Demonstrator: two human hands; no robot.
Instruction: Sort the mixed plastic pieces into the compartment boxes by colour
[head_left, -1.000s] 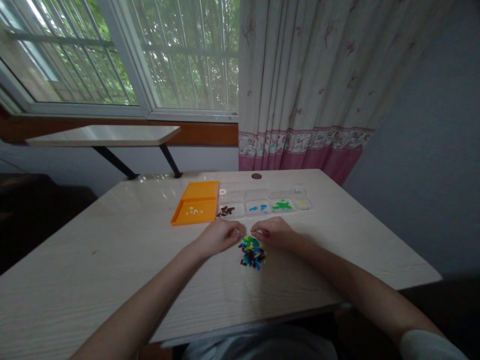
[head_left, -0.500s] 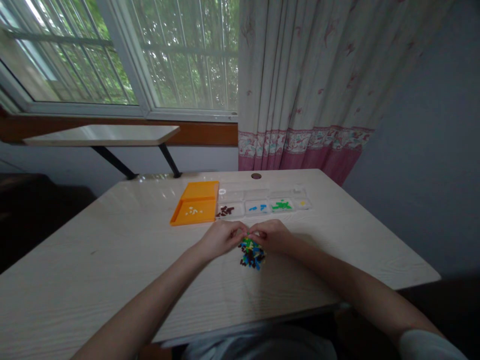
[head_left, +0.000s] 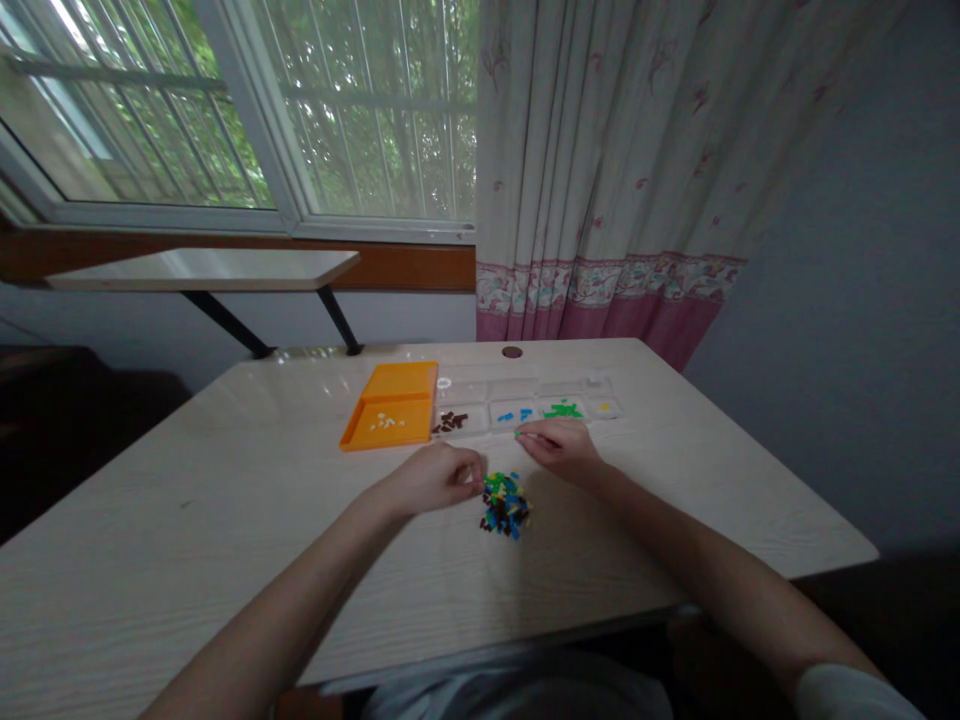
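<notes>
A pile of small building-block pieces, green, blue, dark brown and yellow, lies on the table. My left hand is at its left edge, fingers curled into a pinch; what they hold, if anything, is too small to make out. My right hand is beyond the pile, just in front of the clear tray, with a tiny green piece pinched at its fingertips. The clear compartment tray holds sorted pieces: dark brown pieces, blue pieces, green pieces and a yellow piece.
An open orange case with several pale pieces stands left of the tray. The wooden table has a round hole near its back edge. A raised shelf stands at the back left, below the window.
My hands have moved apart. The right one has gone forward from the pile to the tray's front edge with a green piece; the left has shifted slightly left.
</notes>
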